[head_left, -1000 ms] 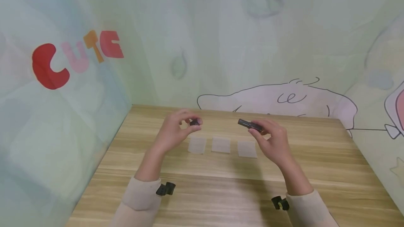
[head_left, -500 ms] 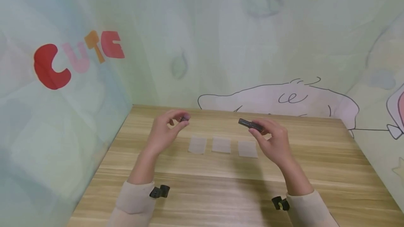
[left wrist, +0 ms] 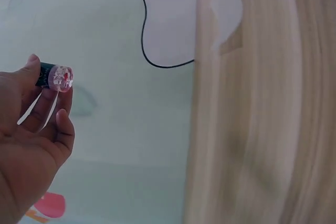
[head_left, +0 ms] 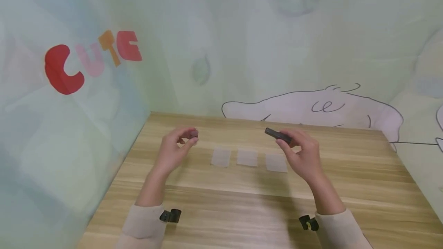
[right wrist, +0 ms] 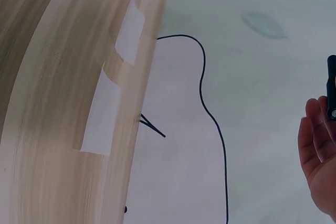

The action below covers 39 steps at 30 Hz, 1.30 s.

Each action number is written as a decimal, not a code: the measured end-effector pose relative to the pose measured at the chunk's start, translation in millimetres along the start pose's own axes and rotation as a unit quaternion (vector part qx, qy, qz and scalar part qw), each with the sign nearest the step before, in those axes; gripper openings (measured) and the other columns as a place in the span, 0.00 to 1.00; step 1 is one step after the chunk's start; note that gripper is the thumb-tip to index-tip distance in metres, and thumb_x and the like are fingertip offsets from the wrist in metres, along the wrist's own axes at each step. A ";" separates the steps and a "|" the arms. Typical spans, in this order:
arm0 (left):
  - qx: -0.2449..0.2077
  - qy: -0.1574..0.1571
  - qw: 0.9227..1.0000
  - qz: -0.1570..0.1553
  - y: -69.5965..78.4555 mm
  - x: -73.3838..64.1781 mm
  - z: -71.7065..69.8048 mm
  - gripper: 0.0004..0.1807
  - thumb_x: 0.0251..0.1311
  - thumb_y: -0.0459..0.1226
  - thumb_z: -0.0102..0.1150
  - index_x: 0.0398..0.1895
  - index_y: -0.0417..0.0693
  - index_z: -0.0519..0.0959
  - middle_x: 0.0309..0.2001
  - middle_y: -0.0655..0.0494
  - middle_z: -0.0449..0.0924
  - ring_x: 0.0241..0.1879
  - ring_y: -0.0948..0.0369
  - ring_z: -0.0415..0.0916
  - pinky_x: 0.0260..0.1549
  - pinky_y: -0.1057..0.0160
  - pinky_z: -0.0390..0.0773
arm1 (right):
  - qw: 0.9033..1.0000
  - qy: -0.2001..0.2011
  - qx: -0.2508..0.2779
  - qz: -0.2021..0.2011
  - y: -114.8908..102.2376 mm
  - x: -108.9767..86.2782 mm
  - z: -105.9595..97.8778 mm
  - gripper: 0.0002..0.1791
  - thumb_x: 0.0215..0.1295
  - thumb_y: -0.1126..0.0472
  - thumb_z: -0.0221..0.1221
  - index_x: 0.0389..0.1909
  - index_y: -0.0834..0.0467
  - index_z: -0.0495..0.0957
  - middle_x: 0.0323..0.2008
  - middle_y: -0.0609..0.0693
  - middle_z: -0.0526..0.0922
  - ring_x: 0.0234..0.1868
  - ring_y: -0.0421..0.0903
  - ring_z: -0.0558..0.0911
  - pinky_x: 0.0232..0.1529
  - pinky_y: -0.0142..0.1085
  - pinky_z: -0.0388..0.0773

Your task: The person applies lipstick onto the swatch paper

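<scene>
In the head view my left hand point(head_left: 173, 152) is at the left of the table, raised, pinching a small dark cylinder point(head_left: 194, 134) between thumb and fingers. The left wrist view shows that cylinder with a clear, faceted end point(left wrist: 63, 78) that has a bit of red in it. Opposite, my right hand point(head_left: 305, 156) grips a slim black tube point(head_left: 277, 135), its free end pointing left toward the other hand. At the edge of the right wrist view the tube point(right wrist: 331, 87) is partly cut off. The two held pieces are well apart.
Three whitish paper squares lie in a row on the wood-grain table point(head_left: 221, 199): a left one point(head_left: 220, 157), a middle one point(head_left: 247, 157) and a right one point(head_left: 276, 163). A printed cloth wall point(head_left: 235, 49) closes off the back and sides.
My left hand has moved left with the small cylinder, widening the gap between the hands. The right hand keeps its hold on the tube, almost still. The head view has shifted slightly.
</scene>
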State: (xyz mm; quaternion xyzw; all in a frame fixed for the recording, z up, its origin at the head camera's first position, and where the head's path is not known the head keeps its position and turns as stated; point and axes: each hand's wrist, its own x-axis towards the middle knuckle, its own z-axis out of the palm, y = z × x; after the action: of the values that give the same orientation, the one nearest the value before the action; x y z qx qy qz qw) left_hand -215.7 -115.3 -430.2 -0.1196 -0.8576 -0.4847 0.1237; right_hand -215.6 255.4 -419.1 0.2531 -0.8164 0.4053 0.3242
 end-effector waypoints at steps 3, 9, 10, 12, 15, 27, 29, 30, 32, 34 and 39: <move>0.002 -0.006 1.000 -0.025 -13.2 -4.3 4.5 0.16 0.67 0.36 0.64 0.56 0.42 0.81 0.47 0.52 0.85 0.48 0.56 0.80 0.45 0.57 0.76 | 1.000 -0.003 0.004 0.002 1.0 -0.9 0.7 0.16 0.52 0.76 0.72 0.44 0.65 0.84 0.36 0.55 0.86 0.27 0.40 0.79 0.31 0.26 0.78; 0.008 -0.019 0.997 -0.080 -35.5 -14.3 12.6 0.15 0.67 0.36 0.65 0.55 0.41 0.81 0.48 0.50 0.85 0.50 0.55 0.80 0.49 0.56 0.79 | 1.000 -0.005 0.016 0.004 0.8 -1.8 3.1 0.16 0.53 0.76 0.72 0.44 0.66 0.84 0.37 0.56 0.87 0.28 0.40 0.80 0.32 0.24 0.78; 0.006 -0.022 0.996 -0.087 -38.4 -15.9 13.7 0.15 0.67 0.35 0.65 0.54 0.41 0.81 0.48 0.50 0.85 0.50 0.55 0.81 0.49 0.55 0.79 | 1.000 -0.004 0.017 0.004 0.9 -1.9 3.4 0.17 0.53 0.76 0.72 0.44 0.66 0.84 0.37 0.56 0.86 0.28 0.41 0.80 0.32 0.23 0.78; -0.002 -0.026 0.995 -0.095 -44.9 -18.9 16.8 0.15 0.66 0.34 0.65 0.54 0.39 0.81 0.48 0.48 0.85 0.50 0.53 0.81 0.50 0.54 0.80 | 1.000 -0.002 0.018 0.003 1.4 -2.5 3.8 0.17 0.52 0.77 0.72 0.44 0.66 0.84 0.37 0.56 0.86 0.28 0.41 0.80 0.33 0.21 0.76; -0.005 -0.039 0.994 -0.104 -54.6 -24.1 21.9 0.15 0.66 0.33 0.65 0.54 0.38 0.81 0.49 0.47 0.85 0.50 0.52 0.82 0.51 0.53 0.81 | 1.000 -0.002 0.018 0.001 2.2 -3.6 4.4 0.17 0.52 0.77 0.72 0.44 0.66 0.84 0.37 0.56 0.86 0.27 0.41 0.79 0.33 0.20 0.76; -0.002 -0.072 0.990 -0.118 -71.0 -38.3 31.6 0.15 0.63 0.30 0.66 0.53 0.38 0.81 0.48 0.47 0.85 0.51 0.52 0.82 0.52 0.55 0.81 | 1.000 -0.006 0.018 0.003 1.8 -4.8 6.9 0.17 0.52 0.76 0.72 0.44 0.65 0.85 0.36 0.54 0.86 0.27 0.40 0.79 0.33 0.19 0.75; 0.008 -0.076 0.990 -0.121 -72.4 -38.8 32.3 0.15 0.62 0.30 0.67 0.52 0.38 0.81 0.47 0.48 0.85 0.49 0.52 0.83 0.51 0.55 0.82 | 1.000 -0.007 0.018 0.002 1.7 -4.9 7.0 0.17 0.52 0.77 0.72 0.44 0.65 0.84 0.36 0.55 0.86 0.27 0.41 0.80 0.33 0.21 0.76; 0.010 -0.078 0.990 -0.121 -73.2 -38.9 32.8 0.15 0.62 0.30 0.67 0.52 0.37 0.82 0.47 0.47 0.85 0.49 0.52 0.83 0.50 0.55 0.82 | 1.000 -0.008 0.017 0.001 1.9 -5.0 7.1 0.17 0.52 0.77 0.72 0.44 0.65 0.84 0.36 0.55 0.86 0.27 0.41 0.80 0.33 0.21 0.76; 0.013 -0.080 0.990 -0.117 -75.2 -39.3 33.4 0.15 0.61 0.29 0.68 0.51 0.36 0.82 0.46 0.46 0.85 0.48 0.51 0.84 0.50 0.55 0.82 | 1.000 -0.009 0.017 0.004 2.1 -5.4 7.4 0.17 0.52 0.77 0.72 0.44 0.65 0.84 0.36 0.54 0.86 0.27 0.40 0.80 0.33 0.21 0.76; 0.014 -0.083 0.990 -0.116 -76.4 -39.6 33.2 0.14 0.61 0.28 0.68 0.50 0.36 0.82 0.45 0.45 0.86 0.47 0.51 0.84 0.49 0.56 0.83 | 1.000 -0.010 0.017 0.003 2.6 -5.5 7.8 0.17 0.52 0.77 0.72 0.44 0.65 0.84 0.36 0.55 0.86 0.27 0.41 0.80 0.34 0.21 0.77; 0.018 -0.086 0.989 -0.117 -76.8 -40.4 31.7 0.14 0.61 0.29 0.68 0.49 0.36 0.82 0.45 0.47 0.86 0.46 0.52 0.84 0.49 0.56 0.83 | 1.000 -0.011 0.016 0.008 3.0 -5.9 8.6 0.16 0.52 0.76 0.72 0.43 0.65 0.84 0.35 0.54 0.85 0.27 0.40 0.79 0.34 0.20 0.75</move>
State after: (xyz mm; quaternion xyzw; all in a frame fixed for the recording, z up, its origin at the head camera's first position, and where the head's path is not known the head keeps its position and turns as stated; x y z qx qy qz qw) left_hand -205.6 -129.9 -520.9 -0.0571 -0.8817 -0.4682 -0.0059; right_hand -216.6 250.8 -429.0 0.2560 -0.8155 0.4177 0.3081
